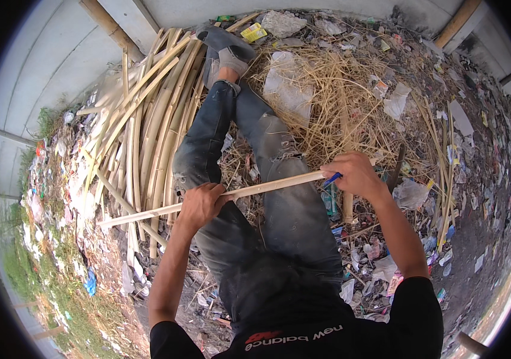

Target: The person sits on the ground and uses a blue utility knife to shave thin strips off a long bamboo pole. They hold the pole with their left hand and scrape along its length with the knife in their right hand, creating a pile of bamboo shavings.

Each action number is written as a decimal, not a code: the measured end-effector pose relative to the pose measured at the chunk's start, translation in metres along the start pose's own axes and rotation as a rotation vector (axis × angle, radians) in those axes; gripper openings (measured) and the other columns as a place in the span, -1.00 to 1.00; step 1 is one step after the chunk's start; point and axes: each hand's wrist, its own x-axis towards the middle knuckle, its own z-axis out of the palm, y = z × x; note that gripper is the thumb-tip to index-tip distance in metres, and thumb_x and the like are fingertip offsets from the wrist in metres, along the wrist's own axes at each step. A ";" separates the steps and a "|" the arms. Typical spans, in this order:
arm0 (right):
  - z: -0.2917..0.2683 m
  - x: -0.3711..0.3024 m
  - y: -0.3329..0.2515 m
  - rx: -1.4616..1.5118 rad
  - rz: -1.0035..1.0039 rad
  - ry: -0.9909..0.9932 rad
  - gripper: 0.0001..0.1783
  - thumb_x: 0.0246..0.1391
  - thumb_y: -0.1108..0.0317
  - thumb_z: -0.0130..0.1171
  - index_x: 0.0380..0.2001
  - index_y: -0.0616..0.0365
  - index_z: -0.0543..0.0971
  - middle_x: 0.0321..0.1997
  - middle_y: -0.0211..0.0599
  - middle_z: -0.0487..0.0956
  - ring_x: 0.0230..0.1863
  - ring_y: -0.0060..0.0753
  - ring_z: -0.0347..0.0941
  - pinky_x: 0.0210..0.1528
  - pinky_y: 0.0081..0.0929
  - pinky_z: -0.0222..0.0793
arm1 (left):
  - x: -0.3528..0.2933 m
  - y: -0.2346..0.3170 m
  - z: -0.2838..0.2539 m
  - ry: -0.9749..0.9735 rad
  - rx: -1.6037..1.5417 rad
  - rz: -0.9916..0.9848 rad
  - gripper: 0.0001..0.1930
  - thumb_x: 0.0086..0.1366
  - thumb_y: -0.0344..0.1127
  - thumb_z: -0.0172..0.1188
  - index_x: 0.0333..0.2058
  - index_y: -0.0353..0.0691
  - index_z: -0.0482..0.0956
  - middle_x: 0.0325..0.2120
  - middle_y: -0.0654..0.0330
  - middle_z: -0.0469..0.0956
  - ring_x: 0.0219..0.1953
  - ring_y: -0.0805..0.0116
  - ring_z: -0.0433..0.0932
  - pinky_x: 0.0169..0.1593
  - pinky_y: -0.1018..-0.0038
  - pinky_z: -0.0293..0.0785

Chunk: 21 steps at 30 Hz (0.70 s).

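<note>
My legs (294, 209) stretch out in front of me, and I hold 1 long strip (273, 184) across above them. On the left of my legs there is a big pile of split sticks (166, 122), and the strip's left end reaches out over the near part of it, so things are close there. On the right of my legs the straw (339, 113) and the bits of trash (387, 269) lie low, so there is more open room for my arm. A pale wall (46, 66) stands on the far left, past the pile. The strip is thin, flat and almost straight, a light cream color with a few small dark marks. It slants, with its right end farther up toward my feet. My left hand (201, 206) is closed around the strip, over my left leg, and a long piece sticks out past my fist. My right hand (351, 173) grips it near the other end, just right of my legs. A small blue thing (332, 179) pokes out of that hand too, but most of it is hidden. The middle of the strip runs bare between my 2 hands.
</note>
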 end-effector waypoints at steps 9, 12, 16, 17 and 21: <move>0.014 0.032 -0.045 0.121 0.456 0.301 -0.63 0.38 0.07 0.23 -0.19 0.21 0.65 -0.47 -0.13 0.62 -0.38 0.01 0.61 -0.26 -0.13 0.51 | -0.003 0.056 0.032 0.060 -0.364 -0.127 -0.61 0.43 -0.31 0.22 0.19 -0.24 0.59 -0.31 -0.15 0.71 -0.30 -0.21 0.69 -0.21 0.01 0.59; 0.044 0.021 -0.056 0.159 0.461 0.160 -0.56 0.45 0.02 0.11 -0.25 0.22 0.61 -0.45 -0.05 0.59 -0.33 0.13 0.59 -0.24 -0.03 0.48 | 0.011 0.074 0.038 0.119 -0.522 -0.150 -0.57 0.44 -0.31 0.24 0.23 -0.28 0.58 -0.27 -0.20 0.71 -0.28 -0.20 0.71 -0.16 0.08 0.62; 0.078 0.005 -0.068 0.163 0.398 0.106 -0.53 0.51 0.04 0.00 -0.27 0.29 0.56 -0.38 0.07 0.59 -0.28 0.24 0.59 -0.21 0.05 0.47 | 0.034 0.101 0.035 0.023 -0.665 -0.237 -0.58 0.50 -0.24 0.21 0.20 -0.39 0.58 -0.20 -0.30 0.69 -0.17 -0.14 0.74 -0.08 0.19 0.61; 0.081 0.005 -0.073 0.152 0.397 0.119 -0.53 0.51 0.06 0.00 -0.27 0.31 0.55 -0.36 0.09 0.59 -0.27 0.25 0.59 -0.22 0.05 0.48 | 0.039 0.105 0.033 -0.003 -0.658 -0.257 -0.56 0.50 -0.22 0.20 0.20 -0.41 0.57 -0.18 -0.29 0.70 -0.14 -0.09 0.75 -0.06 0.21 0.60; 0.085 -0.002 -0.078 0.099 0.332 0.125 -0.50 0.49 0.03 0.02 -0.27 0.35 0.54 -0.51 0.10 0.58 -0.46 0.27 0.58 -0.39 0.08 0.47 | 0.048 0.107 0.048 0.031 -0.671 -0.224 -0.54 0.51 -0.18 0.21 0.20 -0.44 0.57 -0.18 -0.29 0.70 -0.10 -0.08 0.74 -0.03 0.18 0.57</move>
